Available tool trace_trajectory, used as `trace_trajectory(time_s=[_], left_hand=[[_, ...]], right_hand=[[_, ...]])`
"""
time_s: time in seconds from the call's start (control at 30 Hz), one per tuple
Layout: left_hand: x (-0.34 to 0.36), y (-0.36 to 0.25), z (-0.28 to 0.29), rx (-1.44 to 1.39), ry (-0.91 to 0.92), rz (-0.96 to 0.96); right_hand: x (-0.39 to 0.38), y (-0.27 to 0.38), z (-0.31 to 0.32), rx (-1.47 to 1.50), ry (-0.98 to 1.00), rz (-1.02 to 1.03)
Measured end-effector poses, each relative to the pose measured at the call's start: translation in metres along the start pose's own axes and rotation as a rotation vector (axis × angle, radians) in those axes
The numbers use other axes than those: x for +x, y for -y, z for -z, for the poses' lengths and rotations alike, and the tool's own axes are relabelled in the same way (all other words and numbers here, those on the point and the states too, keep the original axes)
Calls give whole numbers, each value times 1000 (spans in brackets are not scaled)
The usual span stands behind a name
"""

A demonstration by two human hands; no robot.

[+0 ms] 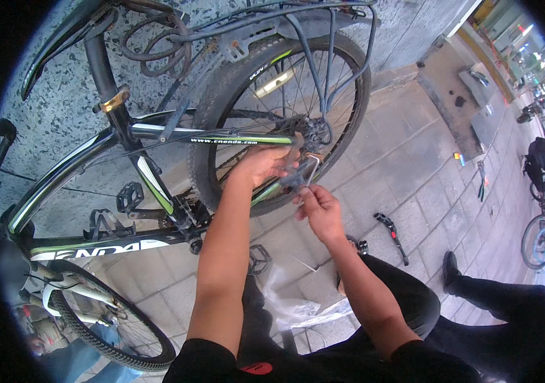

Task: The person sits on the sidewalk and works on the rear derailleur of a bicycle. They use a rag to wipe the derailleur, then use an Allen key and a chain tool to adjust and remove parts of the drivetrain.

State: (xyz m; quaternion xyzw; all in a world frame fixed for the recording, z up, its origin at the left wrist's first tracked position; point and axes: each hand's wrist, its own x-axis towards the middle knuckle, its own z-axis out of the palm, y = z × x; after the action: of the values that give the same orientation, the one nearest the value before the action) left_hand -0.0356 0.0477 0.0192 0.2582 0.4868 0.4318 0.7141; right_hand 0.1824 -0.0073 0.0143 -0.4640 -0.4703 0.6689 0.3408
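Note:
A black, white and green bicycle (157, 132) stands along the speckled wall, its rear wheel (222, 73) uppermost in the view. My left hand (264, 164) is curled just under the frame stay beside the rear hub (314, 131); what its fingers grip is partly hidden. My right hand (317, 214), lower and to the right, pinches a silver L-shaped hex key (316, 165) whose short end reaches toward the hub area. A grey part (291, 180) sits between my two hands, partly behind my fingers.
A black and red part (392, 239), pliers (482, 183) and a clear plastic bag (291, 300) lie on the paving (429, 191). Another person's dark-clad leg (489, 292) is at the right. A second wheel (81, 319) is lower left; more bicycles (534, 239) stand far right.

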Motion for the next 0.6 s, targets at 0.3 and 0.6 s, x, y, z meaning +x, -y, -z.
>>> trace_trajectory(time_s=[0.3, 0.6], left_hand=[[-1, 3, 3, -26, -35, -1], [-1, 2, 0, 1, -40, -3]], right_hand=[[5, 6, -37, 104, -4, -65], [10, -2, -47, 100, -46, -78]])
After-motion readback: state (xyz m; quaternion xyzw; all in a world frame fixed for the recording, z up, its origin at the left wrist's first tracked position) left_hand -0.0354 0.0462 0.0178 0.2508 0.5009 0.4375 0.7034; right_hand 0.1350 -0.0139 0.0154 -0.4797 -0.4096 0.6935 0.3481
